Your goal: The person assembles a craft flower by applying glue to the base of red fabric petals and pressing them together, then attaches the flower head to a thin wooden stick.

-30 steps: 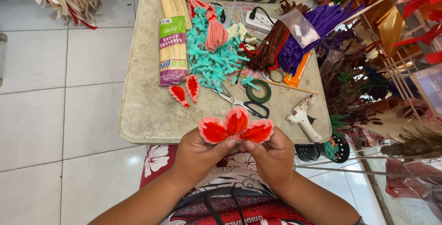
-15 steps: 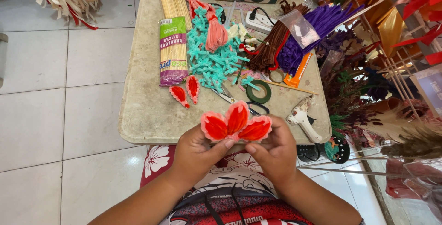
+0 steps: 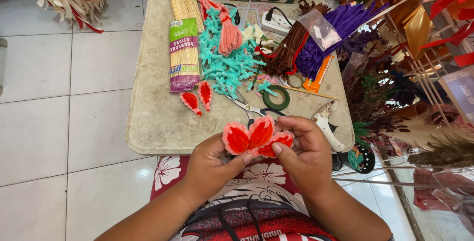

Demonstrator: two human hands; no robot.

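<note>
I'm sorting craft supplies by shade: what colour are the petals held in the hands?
Red-orange centres with pale pink fuzzy edges: the petals, clearest in the head view.

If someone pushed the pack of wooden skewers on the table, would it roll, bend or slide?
The pack of wooden skewers would probably slide as one stiff bundle: its sticks are straight and a printed wrapper bands them. It lies flat on the table, so rolling seems unlikely. The bare top ends might fan out a little.

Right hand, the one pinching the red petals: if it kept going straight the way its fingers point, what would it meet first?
The right hand points left across the red petal cluster, so beyond the petals it already pinches, it would likely meet the left hand, whose thumb grips the same cluster. Depth looks about level, though one view cannot confirm it.
</note>
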